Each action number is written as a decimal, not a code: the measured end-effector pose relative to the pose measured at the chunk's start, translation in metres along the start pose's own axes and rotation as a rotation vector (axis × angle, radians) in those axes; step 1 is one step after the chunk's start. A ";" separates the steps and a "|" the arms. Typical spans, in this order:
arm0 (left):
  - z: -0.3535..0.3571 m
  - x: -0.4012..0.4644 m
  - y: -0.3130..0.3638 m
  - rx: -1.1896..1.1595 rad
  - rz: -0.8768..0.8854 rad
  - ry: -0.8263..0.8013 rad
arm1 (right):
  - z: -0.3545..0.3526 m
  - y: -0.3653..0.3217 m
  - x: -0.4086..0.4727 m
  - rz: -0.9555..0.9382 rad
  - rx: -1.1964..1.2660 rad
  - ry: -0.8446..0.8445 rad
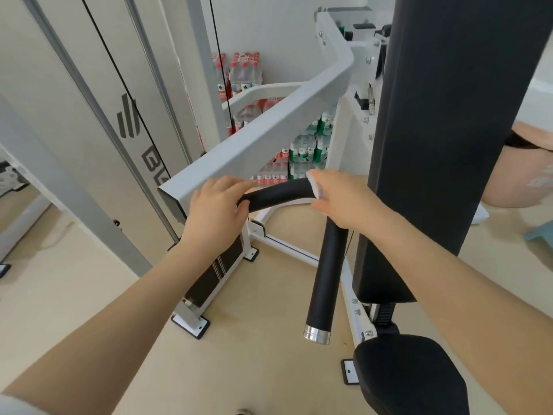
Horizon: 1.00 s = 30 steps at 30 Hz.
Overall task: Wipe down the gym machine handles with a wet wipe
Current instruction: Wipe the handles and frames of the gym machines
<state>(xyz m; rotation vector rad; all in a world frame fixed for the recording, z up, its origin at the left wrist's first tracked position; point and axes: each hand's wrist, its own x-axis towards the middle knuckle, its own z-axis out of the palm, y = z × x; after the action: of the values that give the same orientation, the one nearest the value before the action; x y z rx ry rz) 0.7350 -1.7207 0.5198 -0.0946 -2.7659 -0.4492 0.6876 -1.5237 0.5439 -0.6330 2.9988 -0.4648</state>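
Right hand (338, 202): grip clenched around a white wet wipe (315, 185), pressed on the bend of the black padded handle (281, 194), near frame centre. Left hand (215, 209): fingers curled on the handle's left end, at 9 o'clock from the wipe. Handle's lower bar (327, 274): runs toward 6 o'clock, ending in a silver cap. Black upright pad (443, 139): at 3 o'clock. Stacked bottled water (305, 151): at 12 o'clock, behind the white frame (263, 136).
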 end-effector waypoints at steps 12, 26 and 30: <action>-0.007 0.022 -0.042 -0.040 -0.050 -0.165 | 0.025 -0.072 0.041 -0.426 -0.322 -0.252; -0.001 0.023 -0.049 -0.063 0.083 -0.157 | 0.017 -0.072 0.053 0.012 -0.465 -0.272; -0.002 0.024 -0.044 -0.056 0.064 -0.173 | 0.034 -0.091 0.038 -0.282 -0.469 -0.058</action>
<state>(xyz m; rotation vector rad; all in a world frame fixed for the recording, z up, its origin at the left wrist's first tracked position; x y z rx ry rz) 0.7082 -1.7630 0.5166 -0.2457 -2.9097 -0.5239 0.6918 -1.6280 0.5398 -1.0829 2.9805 0.2630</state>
